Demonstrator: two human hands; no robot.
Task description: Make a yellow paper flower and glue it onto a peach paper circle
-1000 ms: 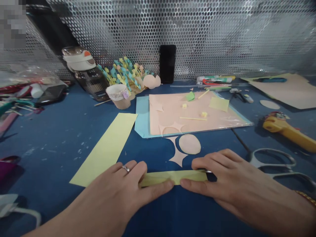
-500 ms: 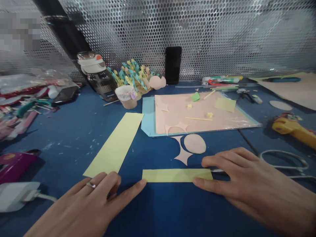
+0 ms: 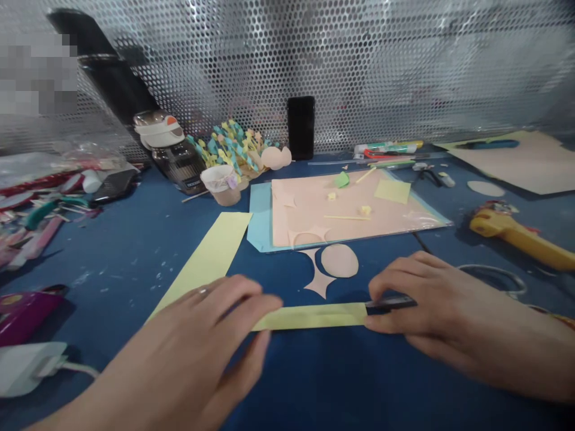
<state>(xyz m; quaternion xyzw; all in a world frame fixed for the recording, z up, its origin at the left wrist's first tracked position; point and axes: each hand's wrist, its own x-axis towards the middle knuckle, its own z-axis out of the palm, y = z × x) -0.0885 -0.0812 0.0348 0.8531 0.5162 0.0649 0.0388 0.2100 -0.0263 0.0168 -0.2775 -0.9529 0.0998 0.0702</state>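
Note:
A narrow folded yellow paper strip (image 3: 321, 316) lies level in front of me, between my two hands. My left hand (image 3: 215, 335), slightly blurred, has its fingers over the strip's left end and its thumb beneath, closed on it. At the other end, my right hand (image 3: 422, 311) is curled, with a slim dark tool (image 3: 392, 303) between its fingers and thumb, touching the strip's right end; its exact kind is hidden. A wider yellow paper strip (image 3: 211, 251) slants away behind my left hand, which covers its near end.
Pink cut-out scraps (image 3: 320, 281) and a pink paper oval (image 3: 340, 261) lie beyond the strip. Behind are pink sheets (image 3: 305, 221), a paper cup (image 3: 221, 185), a bottle (image 3: 173, 155) and a phone (image 3: 300, 127). A yellow-handled tool (image 3: 516, 233) lies right, a white charger (image 3: 33, 368) left.
My left hand has risen and moved right, from one fingertip on the strip's end to gripping it. My right fingers have drawn in around the dark tool, and the view has shifted slightly.

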